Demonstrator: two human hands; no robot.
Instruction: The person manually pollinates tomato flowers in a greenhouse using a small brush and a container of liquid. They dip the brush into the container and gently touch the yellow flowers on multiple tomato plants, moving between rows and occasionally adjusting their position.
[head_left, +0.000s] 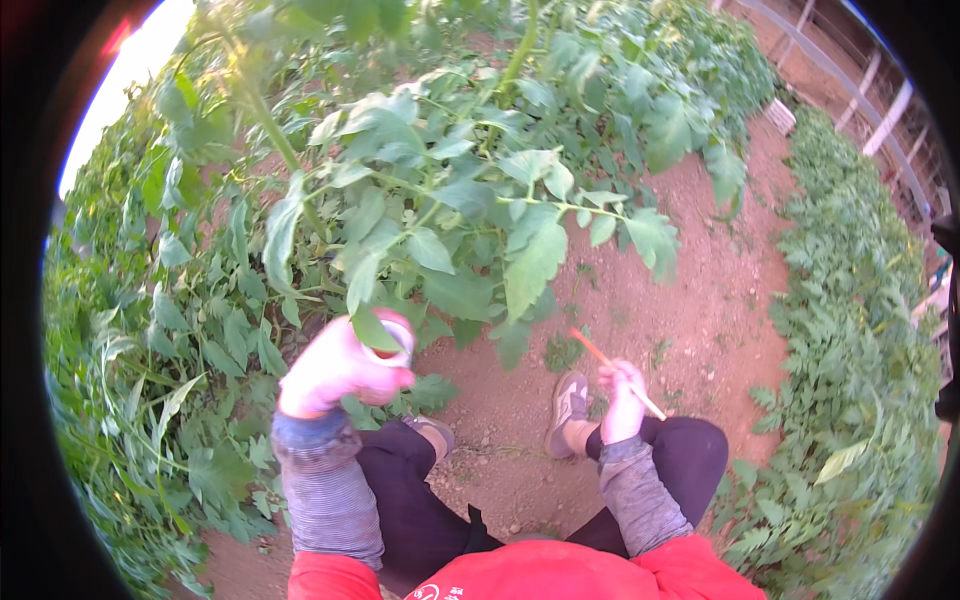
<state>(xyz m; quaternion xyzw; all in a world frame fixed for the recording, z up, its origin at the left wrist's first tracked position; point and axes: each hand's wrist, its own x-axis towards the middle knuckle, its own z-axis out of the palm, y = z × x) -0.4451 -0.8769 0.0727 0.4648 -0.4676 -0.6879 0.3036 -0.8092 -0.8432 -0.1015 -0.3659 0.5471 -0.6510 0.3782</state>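
Observation:
My left hand (356, 367) is closed around a small white cup (394, 341) with something reddish inside; a leaf hangs over its rim. In my right hand (624, 397) is a thin stick (592, 347), pale at the lower end and orange-red towards the upper tip, perhaps a brush. The stick slants up and left over the soil, apart from the leaves. Tomato plants (450, 195) with broad green leaves and thick stems rise just in front of both hands.
Reddish soil (675, 315) forms a path under my shoes (568, 409). Another row of leafy plants (840, 300) runs along the right side. At the upper right lie a white block-like object (781, 116) and a curved pipe (832, 67) beside pale posts. Dense foliage covers the left.

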